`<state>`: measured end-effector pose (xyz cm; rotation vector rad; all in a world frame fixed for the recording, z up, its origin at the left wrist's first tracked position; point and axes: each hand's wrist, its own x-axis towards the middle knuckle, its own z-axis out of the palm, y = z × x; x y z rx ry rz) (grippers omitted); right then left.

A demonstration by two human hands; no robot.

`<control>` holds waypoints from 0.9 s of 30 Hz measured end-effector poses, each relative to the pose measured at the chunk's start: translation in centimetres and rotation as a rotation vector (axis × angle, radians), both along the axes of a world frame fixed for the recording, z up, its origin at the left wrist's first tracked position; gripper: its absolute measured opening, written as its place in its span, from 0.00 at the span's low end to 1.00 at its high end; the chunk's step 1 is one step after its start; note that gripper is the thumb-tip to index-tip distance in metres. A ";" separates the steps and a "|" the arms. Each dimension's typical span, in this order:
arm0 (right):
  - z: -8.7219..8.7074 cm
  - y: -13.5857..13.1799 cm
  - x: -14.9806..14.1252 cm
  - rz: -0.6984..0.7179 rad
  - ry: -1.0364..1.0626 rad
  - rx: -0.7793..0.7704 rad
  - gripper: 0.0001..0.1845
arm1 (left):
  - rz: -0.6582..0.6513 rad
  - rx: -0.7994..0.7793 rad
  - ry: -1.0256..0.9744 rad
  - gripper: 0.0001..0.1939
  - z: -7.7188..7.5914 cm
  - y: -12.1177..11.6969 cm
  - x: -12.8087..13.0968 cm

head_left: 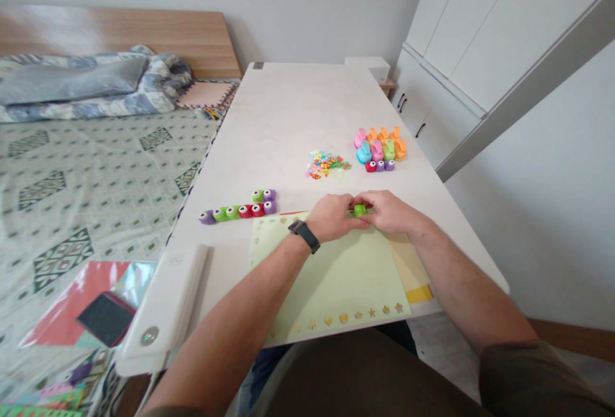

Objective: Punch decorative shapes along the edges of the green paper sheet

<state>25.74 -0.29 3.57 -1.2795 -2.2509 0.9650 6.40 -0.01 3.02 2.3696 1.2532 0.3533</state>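
A small green craft punch (360,211) is between my two hands at the far edge of a pale green sheet of paper (336,276). My left hand (332,217) closes on it from the left, its thumb along the near side; a dark watch band is on that wrist. From the right, my right hand (384,211) grips the same punch with bent fingers. Cut-out shapes, such as hearts, stars and crowns, run along the sheet's near edge, with more at its far left. My fingers hide part of the punch and the paper's edge there.
Left of the paper stand several small punches (245,211) in rows. Paper confetti (327,164) lies beyond my hands, larger lever punches (379,145) to its right. Yellowish sheets (410,263) lie under the green one. A white device (168,302) sits at the table's left edge, beside a bed.
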 end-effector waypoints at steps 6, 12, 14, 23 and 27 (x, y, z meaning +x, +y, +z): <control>-0.3 0.0 -0.2 -0.013 0.038 -0.045 0.15 | -0.011 0.016 0.006 0.28 -0.2 0.1 -0.1; -0.4 0.1 0.0 -0.026 0.001 -0.017 0.15 | 0.020 -0.015 -0.010 0.27 -0.1 0.0 0.0; -0.3 0.2 0.1 -0.027 -0.020 0.018 0.16 | 0.034 -0.022 -0.041 0.27 -0.2 -0.2 0.1; -1.0 0.3 0.5 -0.014 0.014 0.030 0.18 | 0.017 -0.016 -0.098 0.32 -0.2 -0.8 -0.8; -0.9 0.3 0.6 -0.037 0.026 0.034 0.19 | 0.064 -0.016 -0.084 0.28 -0.2 -1.1 -1.4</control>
